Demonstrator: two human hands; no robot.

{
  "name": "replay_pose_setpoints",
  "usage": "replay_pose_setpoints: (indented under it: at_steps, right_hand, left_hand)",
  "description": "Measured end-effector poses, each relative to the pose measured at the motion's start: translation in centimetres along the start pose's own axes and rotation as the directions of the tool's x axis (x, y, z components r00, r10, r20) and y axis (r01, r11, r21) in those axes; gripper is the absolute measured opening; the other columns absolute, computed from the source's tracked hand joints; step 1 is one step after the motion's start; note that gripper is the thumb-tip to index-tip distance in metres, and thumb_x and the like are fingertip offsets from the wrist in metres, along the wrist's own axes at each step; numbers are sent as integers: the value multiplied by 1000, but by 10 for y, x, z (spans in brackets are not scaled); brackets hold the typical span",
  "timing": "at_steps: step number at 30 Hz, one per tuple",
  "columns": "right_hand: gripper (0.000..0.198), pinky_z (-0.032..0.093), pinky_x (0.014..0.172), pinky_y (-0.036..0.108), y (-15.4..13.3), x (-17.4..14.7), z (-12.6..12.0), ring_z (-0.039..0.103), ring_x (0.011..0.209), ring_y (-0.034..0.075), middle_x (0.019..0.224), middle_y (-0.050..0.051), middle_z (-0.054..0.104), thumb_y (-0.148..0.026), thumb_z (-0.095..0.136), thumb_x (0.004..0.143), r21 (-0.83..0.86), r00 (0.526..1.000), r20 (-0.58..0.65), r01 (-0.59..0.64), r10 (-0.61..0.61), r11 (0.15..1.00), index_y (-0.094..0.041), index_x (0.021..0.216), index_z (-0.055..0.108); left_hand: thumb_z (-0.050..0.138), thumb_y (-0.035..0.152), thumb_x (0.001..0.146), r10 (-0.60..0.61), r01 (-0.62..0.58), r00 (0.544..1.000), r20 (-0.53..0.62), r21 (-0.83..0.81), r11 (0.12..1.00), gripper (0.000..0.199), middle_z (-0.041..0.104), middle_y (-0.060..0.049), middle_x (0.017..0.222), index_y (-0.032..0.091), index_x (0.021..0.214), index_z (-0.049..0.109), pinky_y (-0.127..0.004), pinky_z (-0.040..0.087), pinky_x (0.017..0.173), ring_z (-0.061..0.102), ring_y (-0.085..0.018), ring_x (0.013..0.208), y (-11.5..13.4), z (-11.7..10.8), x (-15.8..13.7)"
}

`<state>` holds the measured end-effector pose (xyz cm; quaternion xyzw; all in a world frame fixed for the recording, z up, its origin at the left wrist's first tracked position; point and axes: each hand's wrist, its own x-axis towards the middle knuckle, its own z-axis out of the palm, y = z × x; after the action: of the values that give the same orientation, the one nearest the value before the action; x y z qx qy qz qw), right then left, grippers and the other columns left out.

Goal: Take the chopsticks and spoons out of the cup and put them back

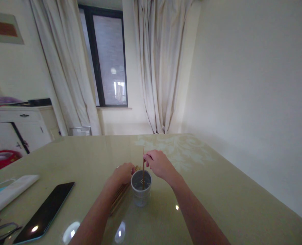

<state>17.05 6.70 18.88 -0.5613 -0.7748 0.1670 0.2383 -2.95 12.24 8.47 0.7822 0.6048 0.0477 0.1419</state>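
A grey cup-shaped chopstick holder point(141, 199) stands upright on the table, with small holes showing in its bottom. My right hand point(158, 163) pinches a single brown chopstick point(143, 170) upright, its lower end down inside the holder. Just left of the holder, my left hand point(124, 173) is closed around a bundle of chopsticks point(120, 197). The bundle slants down toward me, partly hidden behind my left forearm. Whether the left fingers also touch the holder's rim, I cannot tell.
The glossy table point(89, 153) runs along the wall at right. On the left lie a black phone or tablet point(46, 211), a long white object point(11, 194) and dark-framed glasses or scissors point(2, 228). Further off stand a white cabinet point(33, 126) and a red basket point(5, 160).
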Motion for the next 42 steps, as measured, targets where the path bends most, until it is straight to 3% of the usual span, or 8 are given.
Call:
replay_pose_setpoints:
  at_steps: [6,17,23,27,31,36,39,42]
  right_hand:
    - [21,45,68,27,7,-5,4,75,84,23,94,10,82,-39,75,91,-143,995,97,-24,38,989,-20,94,83]
    - [17,43,63,26,14,-7,2,76,82,23,90,8,83,-9,74,80,-227,980,196,26,19,974,-21,87,84]
    - [21,46,67,29,19,-8,-13,74,85,24,94,9,81,-27,86,79,-201,993,113,-2,26,980,-19,98,82]
    - [31,53,69,30,10,-10,-32,72,82,21,92,8,78,-44,77,89,200,981,-170,129,-95,971,-17,104,77]
    - [29,53,54,24,-1,-14,-40,71,73,18,85,4,74,-46,68,94,630,950,-277,290,-140,720,-18,102,72]
    - [30,51,52,21,-2,-16,-43,68,66,15,75,2,70,-47,65,97,628,907,-409,356,-95,692,-18,91,68]
    - [35,49,52,22,1,-16,-45,63,60,13,69,0,66,-50,61,100,544,876,-476,364,-79,756,-18,85,67]
    - [37,46,55,23,4,-14,-44,62,58,13,66,0,65,-47,56,103,434,878,-471,318,-89,843,-19,82,68]
  left_hand:
    - [71,41,79,23,-22,999,26,-6,1000,22,81,-15,85,20,70,74,-31,49,68,76,-29,81,6,-2,-2]
    - [55,44,82,73,-86,996,-54,-315,945,32,80,-8,80,17,81,72,-27,47,63,72,-22,76,2,-42,-11]
    - [64,55,85,85,-356,908,-410,-648,673,38,71,-2,74,17,83,67,-25,45,62,62,-15,67,18,-84,-34]
    - [73,48,87,178,-522,840,-513,-674,523,30,69,0,78,19,86,70,-25,47,69,60,-13,73,49,-98,-53]
    - [74,46,89,289,-601,798,-529,-656,457,27,71,0,83,19,91,70,-25,47,69,60,-13,74,72,-100,-61]
    - [51,48,100,233,-494,849,-474,-560,664,39,69,-1,75,19,81,69,-26,45,65,59,-15,68,57,-90,-45]
    - [55,37,96,147,-243,942,-301,-315,917,26,75,-3,84,20,84,71,-27,47,72,66,-17,78,33,-67,-24]
    - [66,29,87,6,-21,988,-153,-95,995,12,78,-6,91,20,84,74,-29,47,76,70,-20,85,16,-38,-9]
